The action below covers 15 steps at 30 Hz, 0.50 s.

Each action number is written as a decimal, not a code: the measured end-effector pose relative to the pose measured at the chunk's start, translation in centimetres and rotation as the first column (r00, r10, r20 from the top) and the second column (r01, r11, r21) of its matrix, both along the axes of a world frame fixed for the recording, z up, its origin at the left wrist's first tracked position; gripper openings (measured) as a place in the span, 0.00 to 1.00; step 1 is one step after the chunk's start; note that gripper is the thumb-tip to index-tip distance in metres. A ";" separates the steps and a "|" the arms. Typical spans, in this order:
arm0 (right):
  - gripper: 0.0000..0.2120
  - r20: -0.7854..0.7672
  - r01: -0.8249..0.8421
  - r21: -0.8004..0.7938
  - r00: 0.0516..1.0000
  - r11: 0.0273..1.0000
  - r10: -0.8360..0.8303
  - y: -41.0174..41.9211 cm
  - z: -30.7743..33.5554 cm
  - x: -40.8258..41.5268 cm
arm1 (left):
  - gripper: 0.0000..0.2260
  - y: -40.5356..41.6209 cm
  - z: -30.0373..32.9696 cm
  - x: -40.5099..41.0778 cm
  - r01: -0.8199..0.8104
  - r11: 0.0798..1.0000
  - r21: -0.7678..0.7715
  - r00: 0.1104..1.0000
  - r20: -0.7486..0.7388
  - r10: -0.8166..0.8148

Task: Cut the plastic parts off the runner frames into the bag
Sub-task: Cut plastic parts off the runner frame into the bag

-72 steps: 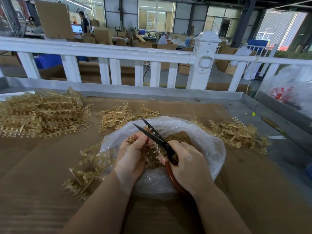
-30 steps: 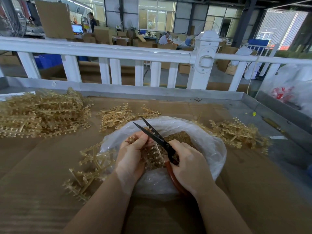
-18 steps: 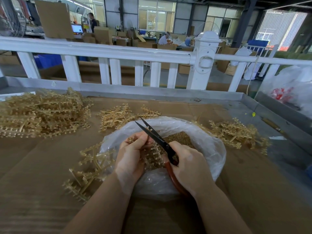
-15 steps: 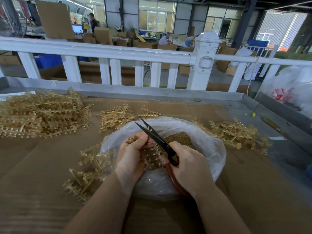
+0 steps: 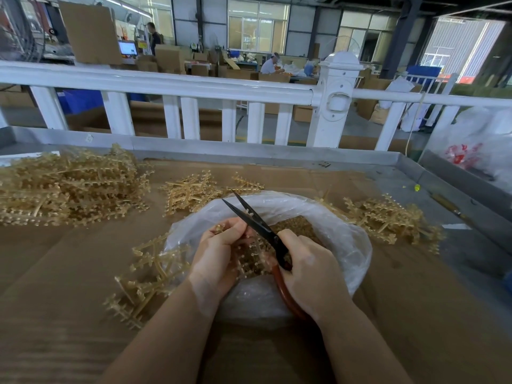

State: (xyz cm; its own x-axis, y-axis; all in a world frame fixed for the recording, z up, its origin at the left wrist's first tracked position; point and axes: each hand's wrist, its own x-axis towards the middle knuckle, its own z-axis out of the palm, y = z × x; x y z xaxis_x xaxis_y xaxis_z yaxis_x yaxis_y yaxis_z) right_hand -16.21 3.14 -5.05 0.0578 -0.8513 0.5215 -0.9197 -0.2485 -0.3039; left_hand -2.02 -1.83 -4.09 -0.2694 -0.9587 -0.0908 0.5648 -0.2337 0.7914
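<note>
Our left hand (image 5: 219, 256) holds a frame (image 5: 253, 257) tight over the bag (image 5: 340, 245), at 6 o'clock on the table (image 5: 41, 314). Our right hand (image 5: 310, 270) grips the scissors (image 5: 257, 225). The blades have opened a bit since a moment ago, so we think the next snip is coming.

No text is reading clearly anywhere. Red print is showing on the white sack (image 5: 462, 153) at right, too blurred to make out. Monitor (image 5: 127, 47) in the bkgd is glowing, content illegible. Small tag (image 5: 89, 138) on the table rim is sitting too tiny to read.
</note>
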 end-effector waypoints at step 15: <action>0.09 -0.022 0.011 0.011 1.000 1.000 -0.011 -0.4 -0.2 0.0 | 0.06 -0.3 -0.3 -0.1 -0.021 1.000 0.006 1.000 0.016 0.021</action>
